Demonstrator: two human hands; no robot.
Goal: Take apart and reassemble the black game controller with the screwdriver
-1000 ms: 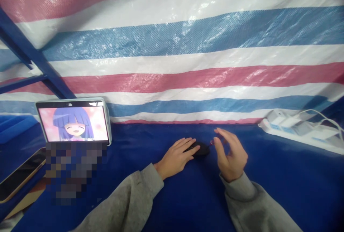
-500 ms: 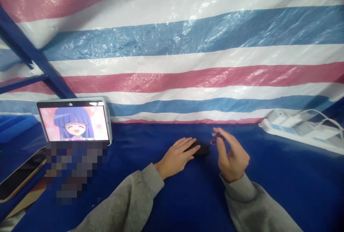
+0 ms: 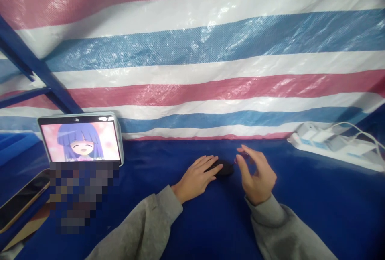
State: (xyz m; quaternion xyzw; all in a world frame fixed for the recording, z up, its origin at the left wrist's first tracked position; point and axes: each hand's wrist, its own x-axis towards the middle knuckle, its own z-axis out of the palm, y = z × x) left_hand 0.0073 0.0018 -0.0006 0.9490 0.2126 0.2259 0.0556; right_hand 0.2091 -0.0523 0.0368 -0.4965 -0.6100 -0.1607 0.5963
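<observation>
One black mouse point(image 3: 226, 168) is partly covered by the left hand point(image 3: 194, 179), fingers open.
In the head view, the mouse is set near the tabletop's point(image 3: 216, 228) far edge; beside the right hand's point(image 3: 259, 177) curled fingers, whether a blurred dark-red item point(image 3: 236, 161) is gripped cannot be told.

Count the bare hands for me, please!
2: the left hand, grey-sleeved, on the rounded black object; the right hand, also grey-sleeved, just right of that object, fingers bent.
</observation>
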